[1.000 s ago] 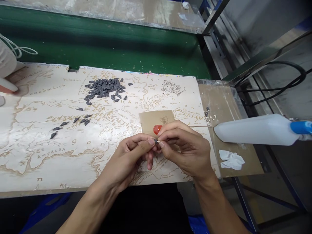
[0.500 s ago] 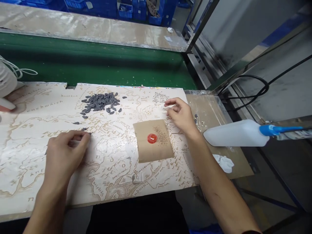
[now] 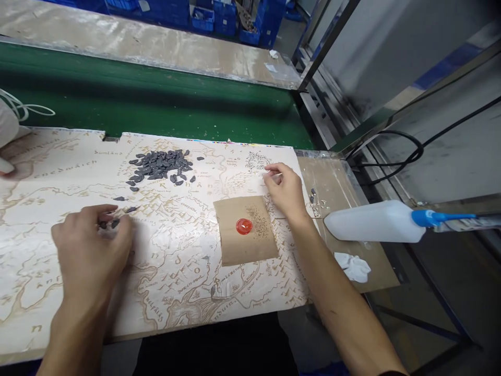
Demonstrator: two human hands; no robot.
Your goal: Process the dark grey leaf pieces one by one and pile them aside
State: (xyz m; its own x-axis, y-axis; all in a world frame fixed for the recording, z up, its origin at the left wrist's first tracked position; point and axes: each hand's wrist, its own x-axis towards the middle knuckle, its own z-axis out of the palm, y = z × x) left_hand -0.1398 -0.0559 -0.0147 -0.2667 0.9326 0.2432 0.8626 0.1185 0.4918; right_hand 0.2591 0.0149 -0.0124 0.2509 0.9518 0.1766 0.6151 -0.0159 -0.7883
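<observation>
My left hand (image 3: 92, 245) hovers low over the printed map sheet (image 3: 176, 282), thumb and fingers apart. Between and below its fingers lie a few dark leaf-shaped pieces (image 3: 115, 223), with two more just beyond the fingertips. A heap of such dark grey pieces (image 3: 158, 164) lies farther up the sheet. My right hand (image 3: 286, 192) has thumb and forefinger drawn close together beside a scatter of tiny bits (image 3: 256, 161); whatever they pinch is too small to make out. Below it rests a brown cardboard square (image 3: 235, 250) bearing a glossy red blob (image 3: 244, 226) and tiny specks.
A white squeeze bottle (image 3: 371, 222) with a blue nozzle lies on the right, near a crumpled white tissue (image 3: 354, 267). A green belt (image 3: 164, 104) runs behind the sheet. At the left edge sits a white device (image 3: 8, 125) with a cord. Blue bins (image 3: 202, 19) stand beyond.
My left hand has moved left and spread its thumb and fingers, leaving dark pieces on the sheet. My right thumb and forefinger have come closer together near the tiny bits. The view has shifted slightly.
</observation>
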